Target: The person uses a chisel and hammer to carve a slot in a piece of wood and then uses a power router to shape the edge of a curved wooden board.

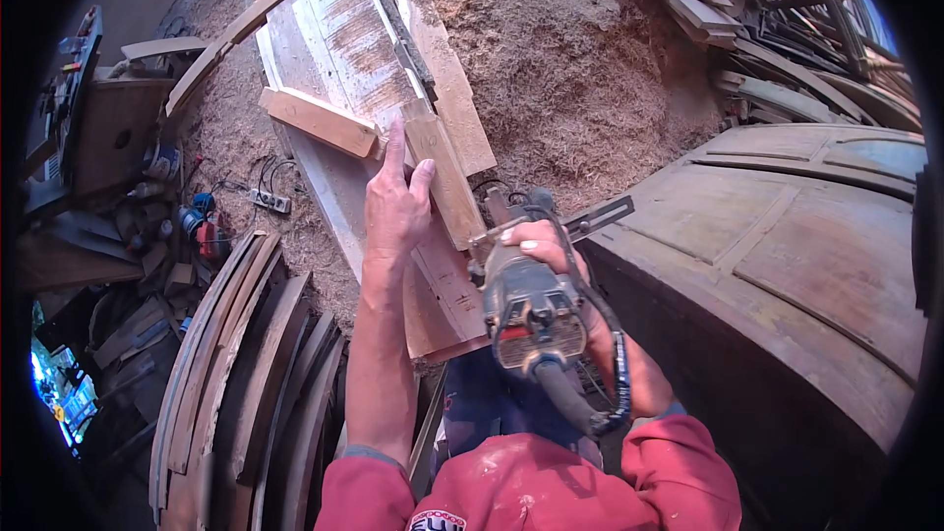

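Observation:
My right hand (551,246) is wrapped around a grey corded power tool (536,310) with a slotted metal guide bar (605,218) reaching to the right. The tool sits at the near end of a narrow wooden block (441,172). My left hand (395,202) rests over the work, index finger and thumb stretched apart and its other fingers mostly hidden. The thumb lies along that block's left edge. Beside the index fingertip is the end of a second wooden block (320,122), set at an angle. Both blocks lie on a long plank bench (339,49). The tool's cutting part is hidden.
Shavings (570,59) cover the floor. Curved boards (221,364) stand at the lower left; a panelled wooden door (787,226) lies at right. A curved strip (265,5) crosses the bench's far end. A power strip (270,201) and a red-blue tool (208,228) are at left.

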The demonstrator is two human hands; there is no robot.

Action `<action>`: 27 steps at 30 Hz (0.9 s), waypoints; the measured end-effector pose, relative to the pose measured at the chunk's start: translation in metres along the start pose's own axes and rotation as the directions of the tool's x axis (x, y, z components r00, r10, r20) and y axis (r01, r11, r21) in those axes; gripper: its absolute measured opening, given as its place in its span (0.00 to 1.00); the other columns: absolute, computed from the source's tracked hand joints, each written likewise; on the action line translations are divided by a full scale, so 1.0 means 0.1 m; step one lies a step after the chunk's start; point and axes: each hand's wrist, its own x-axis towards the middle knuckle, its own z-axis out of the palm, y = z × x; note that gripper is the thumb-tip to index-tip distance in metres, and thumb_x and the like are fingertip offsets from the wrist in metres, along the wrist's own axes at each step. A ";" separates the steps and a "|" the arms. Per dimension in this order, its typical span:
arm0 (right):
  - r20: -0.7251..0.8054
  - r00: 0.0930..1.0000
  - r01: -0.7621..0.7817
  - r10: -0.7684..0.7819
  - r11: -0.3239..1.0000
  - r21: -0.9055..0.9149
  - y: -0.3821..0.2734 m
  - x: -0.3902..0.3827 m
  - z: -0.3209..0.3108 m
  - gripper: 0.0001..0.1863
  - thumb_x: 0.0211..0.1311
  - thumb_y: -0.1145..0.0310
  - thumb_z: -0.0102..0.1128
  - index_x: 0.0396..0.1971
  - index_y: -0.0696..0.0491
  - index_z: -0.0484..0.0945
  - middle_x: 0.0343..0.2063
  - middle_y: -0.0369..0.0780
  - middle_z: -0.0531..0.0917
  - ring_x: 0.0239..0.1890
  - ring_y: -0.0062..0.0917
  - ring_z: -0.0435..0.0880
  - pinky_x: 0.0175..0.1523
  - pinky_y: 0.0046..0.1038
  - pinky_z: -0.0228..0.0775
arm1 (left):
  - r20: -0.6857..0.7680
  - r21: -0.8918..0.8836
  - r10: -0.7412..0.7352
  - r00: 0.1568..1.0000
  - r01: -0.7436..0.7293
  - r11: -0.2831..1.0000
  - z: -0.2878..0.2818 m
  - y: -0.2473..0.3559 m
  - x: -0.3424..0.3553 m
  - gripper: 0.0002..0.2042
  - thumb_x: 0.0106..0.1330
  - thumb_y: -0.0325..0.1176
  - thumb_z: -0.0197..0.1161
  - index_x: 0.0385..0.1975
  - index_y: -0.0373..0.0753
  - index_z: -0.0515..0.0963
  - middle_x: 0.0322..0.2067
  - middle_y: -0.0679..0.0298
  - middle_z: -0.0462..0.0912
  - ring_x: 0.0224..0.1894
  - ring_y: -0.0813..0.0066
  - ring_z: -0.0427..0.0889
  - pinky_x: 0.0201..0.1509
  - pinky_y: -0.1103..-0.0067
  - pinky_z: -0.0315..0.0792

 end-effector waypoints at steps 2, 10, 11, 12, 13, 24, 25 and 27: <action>-0.002 0.999 0.034 -0.034 0.999 -0.003 0.05 0.00 0.11 0.30 0.55 0.70 0.69 0.58 0.53 0.69 0.50 0.49 0.82 0.50 0.42 0.83 0.58 0.42 0.71 | 0.167 -0.226 -0.178 0.970 0.214 0.950 -0.04 0.03 0.00 0.33 0.72 0.29 0.61 0.76 0.47 0.59 0.28 0.59 0.83 0.22 0.78 0.81 0.20 0.75 0.79; -0.118 0.989 0.090 -0.091 0.996 -0.021 0.17 0.12 0.26 0.33 0.54 0.70 0.73 0.59 0.50 0.67 0.50 0.49 0.82 0.50 0.41 0.83 0.56 0.42 0.73 | 0.189 -0.295 -0.265 0.945 0.313 0.903 -0.07 0.12 0.01 0.28 0.71 0.29 0.61 0.71 0.45 0.63 0.26 0.50 0.84 0.20 0.66 0.85 0.25 0.69 0.81; -0.103 0.992 0.071 -0.075 0.996 -0.048 0.15 0.16 0.25 0.32 0.56 0.70 0.72 0.59 0.50 0.66 0.50 0.48 0.82 0.50 0.40 0.83 0.56 0.42 0.73 | 0.189 -0.272 -0.254 0.948 0.299 0.915 -0.07 0.12 0.02 0.27 0.71 0.29 0.61 0.71 0.45 0.64 0.27 0.50 0.84 0.21 0.66 0.86 0.25 0.69 0.81; -0.098 0.992 0.071 -0.076 0.996 -0.051 0.18 0.16 0.26 0.32 0.56 0.70 0.72 0.59 0.50 0.66 0.50 0.48 0.82 0.50 0.40 0.83 0.56 0.42 0.73 | 0.189 -0.277 -0.255 0.948 0.301 0.912 -0.06 0.11 0.02 0.27 0.71 0.29 0.61 0.71 0.45 0.64 0.27 0.50 0.84 0.21 0.66 0.86 0.25 0.69 0.81; -0.096 0.993 0.068 -0.072 0.996 -0.052 0.22 0.15 0.26 0.31 0.56 0.70 0.71 0.59 0.50 0.66 0.49 0.48 0.82 0.50 0.40 0.83 0.56 0.41 0.73 | 0.199 -0.276 -0.260 0.945 0.309 0.910 -0.05 0.10 0.02 0.27 0.71 0.29 0.61 0.71 0.45 0.64 0.28 0.48 0.85 0.23 0.63 0.87 0.28 0.67 0.81; -0.132 0.991 -0.015 0.021 0.999 0.045 0.29 0.28 0.35 0.28 0.61 0.69 0.70 0.59 0.47 0.68 0.50 0.48 0.82 0.52 0.38 0.83 0.58 0.40 0.73 | 0.193 -0.186 -0.228 0.954 0.264 0.947 -0.04 -0.03 0.04 0.27 0.72 0.31 0.60 0.70 0.47 0.64 0.33 0.43 0.85 0.41 0.47 0.87 0.47 0.59 0.77; -0.127 0.991 -0.024 0.029 0.999 0.043 0.28 0.31 0.34 0.28 0.60 0.69 0.70 0.59 0.47 0.68 0.50 0.47 0.82 0.52 0.38 0.83 0.58 0.40 0.73 | 0.194 -0.152 -0.220 0.956 0.250 0.956 -0.06 -0.01 0.05 0.27 0.72 0.29 0.59 0.70 0.47 0.64 0.33 0.44 0.85 0.40 0.48 0.88 0.44 0.60 0.79; -0.116 0.991 -0.064 0.071 0.996 0.059 0.26 0.37 0.35 0.29 0.59 0.70 0.72 0.59 0.48 0.68 0.51 0.47 0.82 0.52 0.38 0.82 0.59 0.40 0.72 | 0.194 -0.114 -0.211 0.958 0.236 0.965 -0.11 0.00 0.04 0.26 0.72 0.28 0.58 0.70 0.47 0.63 0.33 0.45 0.85 0.38 0.50 0.89 0.41 0.61 0.81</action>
